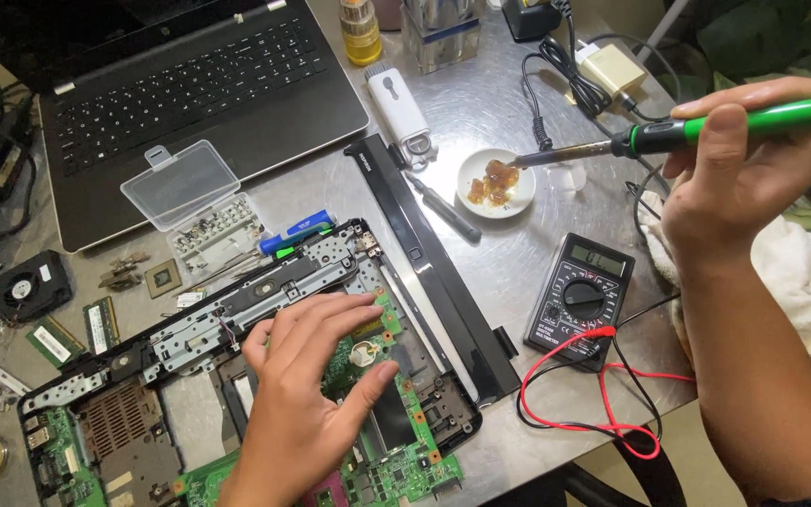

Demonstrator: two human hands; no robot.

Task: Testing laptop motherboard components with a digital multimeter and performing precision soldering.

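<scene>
Nearest the camera, on a bare metal worktable [509,282]: one opened black laptop chassis [237,376] with its green circuit board [396,451] exposed. Left hand [307,394] lies flat on the board, fingers spread and extended, gripping nothing; the fingertips [363,300] reach the metal frame along the upper edge.

Just right of the chassis: a long black plastic trim strip [443,272] lying diagonally; a black digital multimeter [579,296] with red and black test leads [603,413] looped at the table edge.

Left of the chassis: two green memory modules [77,333], a small black cooling fan [25,286], and a clear plastic screw box [199,202] with lid raised.

Middle distance: a small white round dish [495,183] holding amber lumps of rosin. Right hand [720,178] is closed around a green-handled soldering iron [687,131], thumb and fingers wrapped on the grip; the metal tip touches the amber lumps in the dish. A white cloth [800,272] sits beneath that forearm.

Far edge: a second black laptop [190,84], open with keyboard showing; a white handheld cleaning brush tool [401,113]; a yellow-capped bottle [361,33]; a pale charger block [612,66] with black cable.
</scene>
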